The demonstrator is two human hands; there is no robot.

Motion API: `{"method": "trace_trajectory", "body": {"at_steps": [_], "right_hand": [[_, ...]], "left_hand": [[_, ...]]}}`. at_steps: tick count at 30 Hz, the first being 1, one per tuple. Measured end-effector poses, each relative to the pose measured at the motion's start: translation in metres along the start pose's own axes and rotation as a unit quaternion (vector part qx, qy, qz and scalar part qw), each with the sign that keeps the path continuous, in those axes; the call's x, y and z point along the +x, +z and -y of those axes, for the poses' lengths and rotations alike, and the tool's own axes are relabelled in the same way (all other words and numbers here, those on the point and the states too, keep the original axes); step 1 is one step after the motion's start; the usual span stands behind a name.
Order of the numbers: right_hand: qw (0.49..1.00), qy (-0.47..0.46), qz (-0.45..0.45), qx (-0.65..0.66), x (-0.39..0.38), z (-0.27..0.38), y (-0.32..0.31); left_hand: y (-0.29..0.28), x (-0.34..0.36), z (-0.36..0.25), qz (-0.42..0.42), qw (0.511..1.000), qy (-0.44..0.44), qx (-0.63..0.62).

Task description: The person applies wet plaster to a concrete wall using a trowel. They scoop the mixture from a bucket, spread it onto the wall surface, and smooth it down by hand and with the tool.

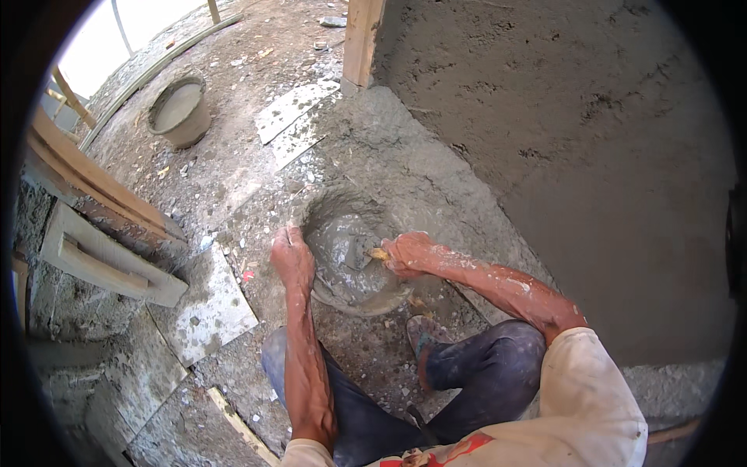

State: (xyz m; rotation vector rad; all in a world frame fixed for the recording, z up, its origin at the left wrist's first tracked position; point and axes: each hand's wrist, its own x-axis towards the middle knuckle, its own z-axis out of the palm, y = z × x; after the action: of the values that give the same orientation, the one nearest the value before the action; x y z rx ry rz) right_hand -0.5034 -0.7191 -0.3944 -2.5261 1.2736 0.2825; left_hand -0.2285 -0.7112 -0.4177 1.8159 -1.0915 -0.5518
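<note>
A round container of wet grey mortar (350, 300) sits on the ground in front of me, its rim crusted with cement. My left hand (290, 257) is closed on the container's left rim. My right hand (406, 253) grips the yellowish handle of a trowel (359, 251), whose blade is down in the mortar, partly coated and hidden by it. I am crouched with both knees near the container.
A wooden float (109, 261) leans at the left beside timber (109, 179). A mortar bucket (183, 128) stands at the upper left. Speckled boards (214, 303) lie on the ground. A post (360, 39) borders grey plastered surfacing (583, 194) on the right.
</note>
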Motion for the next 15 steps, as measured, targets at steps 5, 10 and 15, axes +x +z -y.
{"method": "trace_trajectory", "body": {"at_steps": [5, 10, 15], "right_hand": [[0.962, 0.084, 0.159, 0.204, -0.023, -0.056, -0.008], [0.993, 0.098, 0.061, 0.011, -0.067, -0.035, -0.044], [0.974, 0.039, -0.058, -0.217, -0.082, -0.036, -0.063]], "left_hand": [[-0.005, -0.002, -0.032, 0.014, 1.000, 0.021, 0.001], [0.005, -0.007, -0.040, 0.052, 0.998, 0.022, -0.007], [0.020, -0.010, -0.042, 0.047, 0.995, 0.082, -0.022]]}}
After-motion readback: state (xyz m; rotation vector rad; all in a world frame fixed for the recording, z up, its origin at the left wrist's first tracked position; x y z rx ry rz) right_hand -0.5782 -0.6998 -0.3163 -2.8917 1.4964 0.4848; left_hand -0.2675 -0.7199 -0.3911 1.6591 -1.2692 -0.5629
